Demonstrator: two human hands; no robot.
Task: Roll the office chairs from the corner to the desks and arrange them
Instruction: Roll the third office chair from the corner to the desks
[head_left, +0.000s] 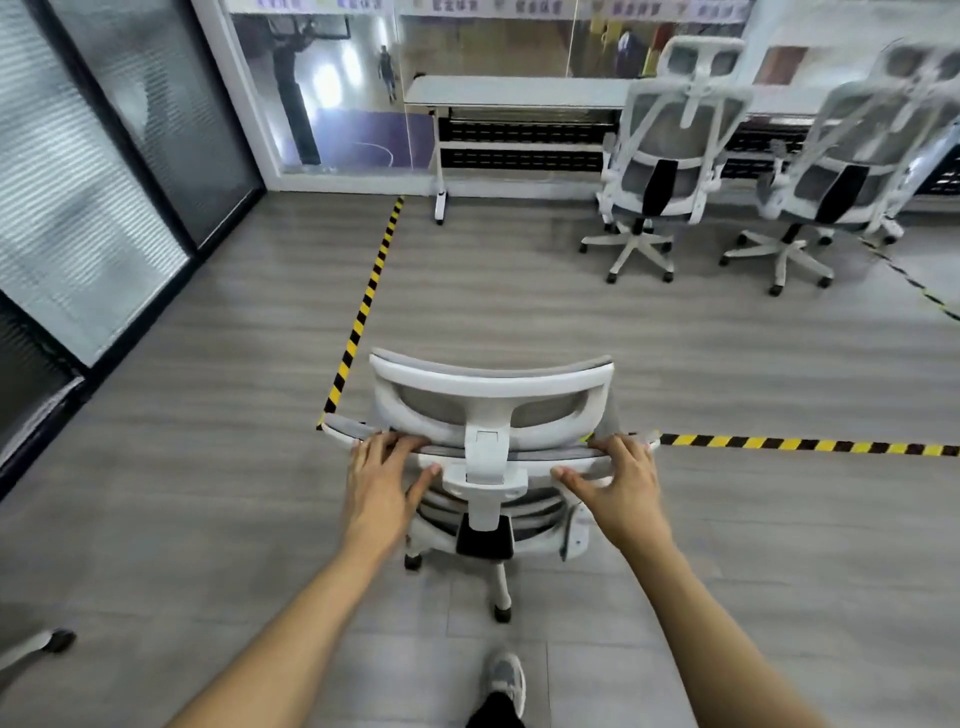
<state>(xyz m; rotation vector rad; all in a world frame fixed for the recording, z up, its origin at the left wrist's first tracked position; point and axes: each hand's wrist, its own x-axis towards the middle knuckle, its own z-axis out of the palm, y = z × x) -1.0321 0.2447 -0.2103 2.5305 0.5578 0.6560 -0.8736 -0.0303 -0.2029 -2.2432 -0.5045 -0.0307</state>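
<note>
head view. chair 1 (491, 384) stands on the grey floor (208, 519) directly ahead of you with its back toward you, at the corner where 2 strips of black-and-yellow tape (363, 312) meet. your left hand (382, 470) grips the top rail of its backrest, left of the headrest post, fingers curled over the rail and thumb beneath. your right hand (621, 483) grips the same rail on the right side, likewise curled over it. the white worktop (519, 91) stands well apart from chair 1, against the glazed far wall. chair 2 (670, 150) and chair 3 (852, 156) sit side by side at the worktop, facing it. your shoe (506, 680) shows at the bottom edge, behind chair 1's base. a stray caster (60, 640) shows at lower left.
</note>
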